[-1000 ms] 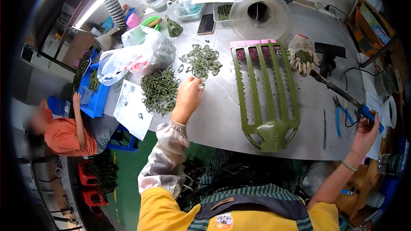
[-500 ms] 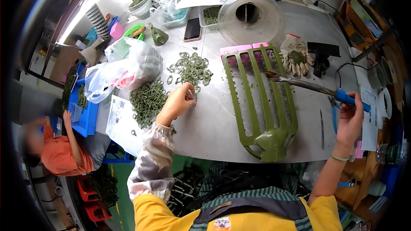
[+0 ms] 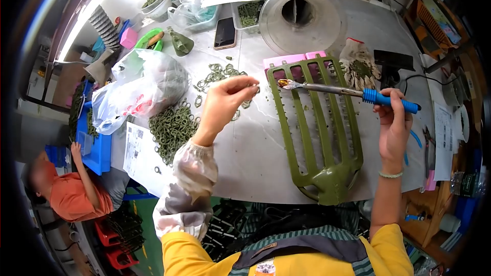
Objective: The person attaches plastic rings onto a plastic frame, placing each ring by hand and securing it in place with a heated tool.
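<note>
Grey worktable (image 3: 245, 158), right hand (image 3: 394, 125) gripping blue-handled tool (image 3: 342, 90), left hand (image 3: 222, 103) pinched, anything held too small to tell

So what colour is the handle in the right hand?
The handle is bright blue, in the head view.

Grey desk (image 3: 250, 161) bearing a slotted green frame (image 3: 327, 176), a heap of green rings (image 3: 171, 132), a phone (image 3: 225, 33), a glove (image 3: 360, 65) and a plastic bag (image 3: 146, 84).
</note>
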A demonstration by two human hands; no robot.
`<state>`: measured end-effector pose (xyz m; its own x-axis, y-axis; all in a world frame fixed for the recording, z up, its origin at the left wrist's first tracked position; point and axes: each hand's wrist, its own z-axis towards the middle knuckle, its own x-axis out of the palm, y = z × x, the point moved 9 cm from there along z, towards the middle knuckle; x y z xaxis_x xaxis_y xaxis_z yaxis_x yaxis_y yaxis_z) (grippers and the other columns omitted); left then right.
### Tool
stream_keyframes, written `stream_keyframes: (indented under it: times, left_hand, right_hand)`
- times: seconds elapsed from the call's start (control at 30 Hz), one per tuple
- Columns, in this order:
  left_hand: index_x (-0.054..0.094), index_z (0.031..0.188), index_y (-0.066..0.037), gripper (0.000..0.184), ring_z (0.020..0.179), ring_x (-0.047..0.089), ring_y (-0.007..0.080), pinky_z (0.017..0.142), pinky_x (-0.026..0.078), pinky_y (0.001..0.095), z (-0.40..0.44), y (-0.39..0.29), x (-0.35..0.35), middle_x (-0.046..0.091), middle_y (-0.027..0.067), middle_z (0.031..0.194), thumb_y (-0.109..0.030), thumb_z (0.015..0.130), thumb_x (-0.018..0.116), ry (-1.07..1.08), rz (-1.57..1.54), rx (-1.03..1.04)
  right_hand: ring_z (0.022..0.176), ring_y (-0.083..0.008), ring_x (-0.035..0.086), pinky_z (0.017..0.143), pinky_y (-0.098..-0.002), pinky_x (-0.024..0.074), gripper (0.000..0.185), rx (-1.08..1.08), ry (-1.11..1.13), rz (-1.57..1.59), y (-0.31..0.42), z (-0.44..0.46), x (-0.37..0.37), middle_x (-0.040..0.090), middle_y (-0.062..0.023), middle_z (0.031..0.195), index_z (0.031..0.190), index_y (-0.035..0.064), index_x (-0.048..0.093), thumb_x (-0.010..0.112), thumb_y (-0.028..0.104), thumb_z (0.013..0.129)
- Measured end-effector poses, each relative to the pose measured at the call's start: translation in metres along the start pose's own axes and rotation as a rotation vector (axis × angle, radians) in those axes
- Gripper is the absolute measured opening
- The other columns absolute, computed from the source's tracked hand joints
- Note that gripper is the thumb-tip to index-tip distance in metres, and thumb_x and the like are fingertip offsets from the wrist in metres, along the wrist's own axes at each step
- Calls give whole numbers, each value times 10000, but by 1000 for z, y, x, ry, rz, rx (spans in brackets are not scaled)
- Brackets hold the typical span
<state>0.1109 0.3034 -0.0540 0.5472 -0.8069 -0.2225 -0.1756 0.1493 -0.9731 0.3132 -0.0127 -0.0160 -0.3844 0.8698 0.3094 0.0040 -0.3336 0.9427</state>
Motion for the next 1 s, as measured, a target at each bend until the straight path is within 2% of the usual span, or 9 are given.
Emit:
stream_keyframes:
  times: [0.07, 0.23, 0.37, 0.67, 0.77, 0.87, 0.9, 0.93, 1.0]
  left_hand:
    - [701, 1069, 35, 183, 894, 675, 88, 795, 539, 213, 17, -6, 9, 724, 51, 956, -46, 905, 684, -31, -16, 70]
    - [745, 1001, -74, 148, 790, 659, 114, 717, 523, 256, 30, -44, 21, 721, 33, 876, -67, 854, 729, -149, 462, 385]
    - [763, 924, -117, 162, 848, 575, 216, 733, 482, 337, 24, -68, 30, 705, 36, 782, -113, 762, 769, -195, 701, 679]
    - [777, 884, -129, 126, 790, 566, 211, 740, 475, 334, 38, -65, 38, 625, 29, 736, -121, 759, 780, -105, 788, 639]
    - [759, 993, -127, 222, 821, 581, 222, 759, 484, 330, 39, -64, 38, 656, 41, 811, -128, 772, 776, -73, 850, 614]
    - [696, 1154, -124, 358, 869, 599, 222, 788, 498, 341, 33, -71, 34, 682, 61, 891, -121, 802, 761, -76, 779, 743]
    - [631, 1232, -111, 397, 906, 608, 184, 808, 504, 330, 33, -66, 23, 690, 65, 923, -123, 849, 738, -72, 676, 660]
    - [635, 1182, -76, 304, 860, 606, 145, 790, 503, 305, 32, -50, 3, 679, 58, 906, -115, 889, 709, -141, 508, 469]
    - [640, 1124, -46, 229, 805, 607, 136, 768, 503, 283, 19, -22, -17, 670, 49, 896, -117, 912, 689, -102, 455, 383]
  right_hand:
    - [734, -120, 625, 706, -254, 524, 193, 0, 21, -10, -6, 3, 7, 660, -48, 948, 993, 24, 662, 626, 211, 962]
    - [743, -117, 623, 714, -253, 521, 202, -9, 44, 6, -18, 8, 18, 657, -40, 938, 979, 24, 659, 610, 220, 974]
    - [752, -123, 625, 714, -263, 523, 186, -16, 64, 30, -24, 10, 22, 661, -46, 955, 982, 27, 659, 600, 204, 978]
    - [748, -132, 630, 707, -269, 532, 173, -35, 67, 36, -27, 13, 28, 663, -65, 975, 977, 14, 657, 602, 179, 971]
    - [738, -134, 628, 693, -270, 531, 173, -54, 63, 8, -14, 10, 19, 659, -60, 968, 978, 15, 657, 606, 179, 967]
    - [724, -127, 618, 675, -269, 525, 186, -35, 32, -3, -8, 7, 7, 653, -56, 964, 976, 13, 652, 612, 194, 962]
    - [723, -125, 616, 673, -269, 524, 189, -23, 13, 3, -8, 6, 4, 651, -55, 965, 974, 12, 651, 614, 196, 960]
    - [723, -123, 614, 671, -268, 523, 192, -11, -8, 10, -7, 5, 1, 649, -54, 965, 973, 11, 650, 615, 199, 959]
    - [728, -119, 607, 665, -262, 517, 196, 4, -11, 32, -6, 3, -1, 644, -51, 963, 974, 13, 648, 623, 206, 952]
